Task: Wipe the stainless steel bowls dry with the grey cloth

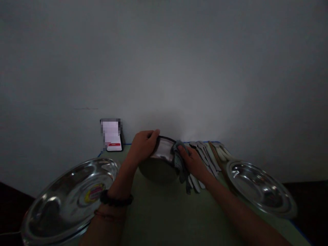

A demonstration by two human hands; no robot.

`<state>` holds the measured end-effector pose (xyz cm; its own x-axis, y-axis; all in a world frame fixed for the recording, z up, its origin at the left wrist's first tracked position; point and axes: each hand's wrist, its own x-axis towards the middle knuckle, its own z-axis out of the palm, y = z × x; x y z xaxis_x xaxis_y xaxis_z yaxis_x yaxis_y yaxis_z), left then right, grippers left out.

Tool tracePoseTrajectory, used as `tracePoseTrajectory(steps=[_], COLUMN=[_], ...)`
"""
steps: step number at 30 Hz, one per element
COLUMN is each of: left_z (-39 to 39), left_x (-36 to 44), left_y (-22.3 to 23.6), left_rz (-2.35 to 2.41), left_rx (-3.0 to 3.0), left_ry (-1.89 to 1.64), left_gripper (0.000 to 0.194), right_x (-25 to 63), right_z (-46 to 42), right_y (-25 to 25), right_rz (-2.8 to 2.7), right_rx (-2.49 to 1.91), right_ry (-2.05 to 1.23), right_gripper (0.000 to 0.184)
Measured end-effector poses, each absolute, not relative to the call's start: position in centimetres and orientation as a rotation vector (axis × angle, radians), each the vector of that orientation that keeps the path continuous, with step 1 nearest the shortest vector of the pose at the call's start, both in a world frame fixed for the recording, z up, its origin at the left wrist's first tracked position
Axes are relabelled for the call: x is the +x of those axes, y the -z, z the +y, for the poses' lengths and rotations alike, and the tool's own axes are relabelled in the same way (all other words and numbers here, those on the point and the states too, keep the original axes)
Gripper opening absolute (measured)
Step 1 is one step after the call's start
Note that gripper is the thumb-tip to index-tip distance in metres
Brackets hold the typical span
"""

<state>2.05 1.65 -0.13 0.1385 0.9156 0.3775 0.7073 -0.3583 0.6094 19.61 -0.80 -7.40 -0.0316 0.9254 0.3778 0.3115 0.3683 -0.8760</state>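
Over the middle of the table I hold up a shiny metal bowl [164,149], tilted, with a dark line along its upper edge. My left hand [144,145] grips the bowl's left side, thumb near the rim. At the right side, my right hand [191,158] is closed on a grey cloth [178,160] pressed against the bowl, and the cloth's end dangles below. Part of the bowl is hidden by both hands and the cloth. Its shadow falls on the green tabletop [159,212].
A large metal basin [64,191] with a yellow label lies at the left. Several spoons [205,155] and other cutlery lie behind my right hand. An oval metal tray [261,188] sits at the right edge. A lit phone [114,138] leans against the wall [164,68].
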Motion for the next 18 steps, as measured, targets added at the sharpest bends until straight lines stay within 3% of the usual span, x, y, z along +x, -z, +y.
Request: tracePoseTrajectory(steps=[5, 15, 18], left_z=[0.2, -1.3, -1.1], left_x=[2.2, 2.5, 2.1], left_y=[-1.5, -3.0, -3.0], left_rz=[1.347, 1.366, 1.461], left_rx=[2.205, 2.160, 2.073], left_ry=[-0.740, -1.071, -1.189], left_gripper=[0.052, 0.048, 0.050], right_x=[20.6, 20.0, 18.8], right_z=[-1.4, -3.6, -3.9], right_y=[5.3, 3.1, 4.4], right_rz=[-1.518, -1.397, -1.625], right_rx=[-1.164, -1.035, -1.008], right_ry=[-0.674, 0.053, 0.127], right_gripper=[0.046, 0.031, 0.048])
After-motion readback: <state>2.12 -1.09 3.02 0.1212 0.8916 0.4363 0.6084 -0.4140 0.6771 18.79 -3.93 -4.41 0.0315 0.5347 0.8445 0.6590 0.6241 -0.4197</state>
